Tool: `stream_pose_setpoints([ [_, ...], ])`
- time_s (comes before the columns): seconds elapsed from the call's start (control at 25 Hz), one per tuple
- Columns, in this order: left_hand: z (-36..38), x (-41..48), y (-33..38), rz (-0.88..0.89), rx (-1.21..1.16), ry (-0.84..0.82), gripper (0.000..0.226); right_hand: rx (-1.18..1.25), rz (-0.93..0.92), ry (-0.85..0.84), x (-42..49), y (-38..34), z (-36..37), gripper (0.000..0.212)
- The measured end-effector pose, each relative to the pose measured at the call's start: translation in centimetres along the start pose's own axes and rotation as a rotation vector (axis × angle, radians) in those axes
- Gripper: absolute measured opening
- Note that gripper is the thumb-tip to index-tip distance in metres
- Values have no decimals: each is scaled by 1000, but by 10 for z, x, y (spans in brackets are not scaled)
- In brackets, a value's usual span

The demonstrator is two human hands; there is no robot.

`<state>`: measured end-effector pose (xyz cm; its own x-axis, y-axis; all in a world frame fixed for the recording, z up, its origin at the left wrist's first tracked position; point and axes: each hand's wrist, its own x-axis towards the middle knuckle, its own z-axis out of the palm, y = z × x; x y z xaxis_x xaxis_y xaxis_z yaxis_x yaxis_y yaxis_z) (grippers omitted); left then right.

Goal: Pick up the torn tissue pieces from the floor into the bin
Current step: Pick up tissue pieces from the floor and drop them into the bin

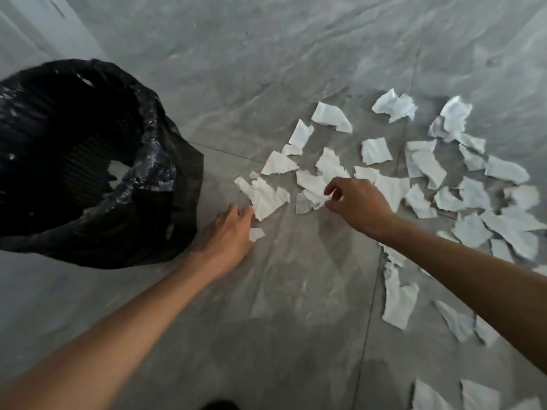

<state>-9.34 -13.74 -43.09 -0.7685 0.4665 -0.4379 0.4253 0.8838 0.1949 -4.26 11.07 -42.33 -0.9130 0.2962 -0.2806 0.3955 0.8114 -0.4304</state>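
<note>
Several torn white tissue pieces [376, 150] lie scattered over the grey floor, mostly at the centre and right. A bin [154, 137] lined with a black bag stands at the left, its mouth open toward me. My left hand [228, 232] rests low beside the bin, fingertips touching a crumpled tissue piece [266, 199]; a small scrap [256, 233] lies by its thumb. My right hand [358, 202] reaches in from the right, thumb and forefinger pinching the edge of a tissue piece [310, 199].
The floor [296, 291] is grey tile with thin joint lines. More tissue pieces [398, 303] lie under and behind my right forearm, and others at the bottom right corner. A pale wall or door edge [35, 25] shows at the top left.
</note>
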Motion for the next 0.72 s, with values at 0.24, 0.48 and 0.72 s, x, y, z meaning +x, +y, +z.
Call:
stream_pose_setpoints([
  [0.24, 8, 6, -16, 46, -279, 167, 2, -155, -72, 106, 43, -9, 22, 21],
  [0.48, -5, 54, 4, 196, -178, 352, 6, 148, -57, 265, 30, 5, 8, 8],
  [0.72, 4, 62, 17, 236, -219, 291, 6, 423, 46, 254, -3, 8, -5, 5],
])
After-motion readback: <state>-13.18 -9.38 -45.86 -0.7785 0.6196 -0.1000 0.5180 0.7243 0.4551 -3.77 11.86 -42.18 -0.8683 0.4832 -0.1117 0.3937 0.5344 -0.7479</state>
